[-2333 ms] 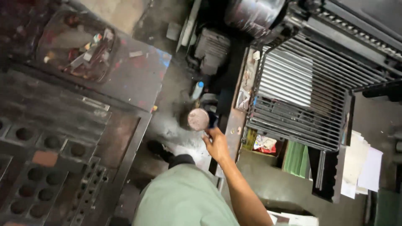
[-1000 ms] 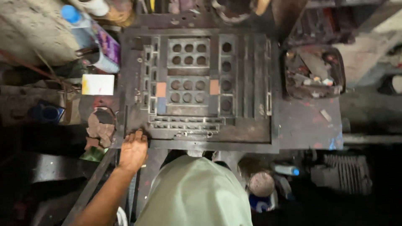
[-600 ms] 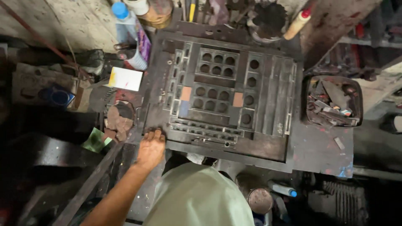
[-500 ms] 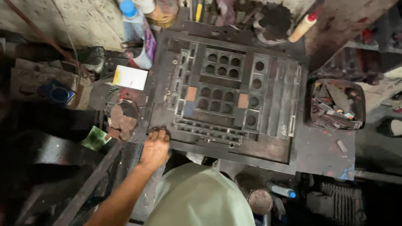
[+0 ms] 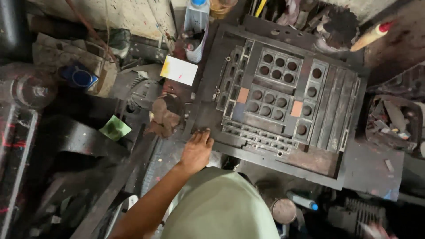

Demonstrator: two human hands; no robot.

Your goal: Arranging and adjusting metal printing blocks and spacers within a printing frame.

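- Head view — the left hand (image 5: 196, 152) lay flat at the near-left corner of the dark metal frame (image 5: 248, 152), fingers together and pressed down on its rim, not clamped around anything.
- The frame sat square on the grimy worktop (image 5: 372, 168), filling most of its middle, packed with metal blocks and rows of round holes (image 5: 271, 86); two small orange-brown blocks (image 5: 243, 95) showed among them.
- The right hand — only a blurred hint showed at the bottom right edge, so I could not tell how its fingers stood.
- Off the frame's left edge lay a wad of brown rag (image 5: 164, 116), touching or just beside the frame's side; a white card with a yellow edge (image 5: 179, 70) sat beyond it, and a green scrap (image 5: 114, 128) lay well to the left.
- At the far-left corner stood a clear plastic bottle (image 5: 195, 26); a tray of metal bits (image 5: 392, 121) sat off the right edge.
- Judging by this — the frame looked fully packed and in place, with the hand merely steadying it; nothing was lifted or shifted yet, so any handling of the frame seemed barely begun.
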